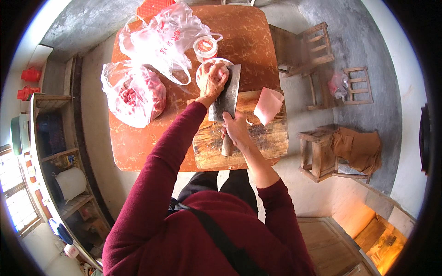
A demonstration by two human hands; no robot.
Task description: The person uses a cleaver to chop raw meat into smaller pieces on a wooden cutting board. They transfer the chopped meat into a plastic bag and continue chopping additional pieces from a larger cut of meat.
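Clamping broad metal cleaver (227,95): right grip (235,126); left grip (212,83) over round bowl (199,73), hold unclear.

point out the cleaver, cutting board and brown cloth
Cleaver (226,98): head view, on the flat of the blade.
Cutting board (270,143): head view, bare wood at lower right.
Brown cloth (357,146): head view, middle of its draped part.

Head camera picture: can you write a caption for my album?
Left hand over a white dish, right hand gripping a cleaver above a wooden board.

Your wooden-handled, grey-bladed cleaver (227,99) points toward twelve o'clock; at its eleven, a white bowl (199,75) of pale meat (223,72).
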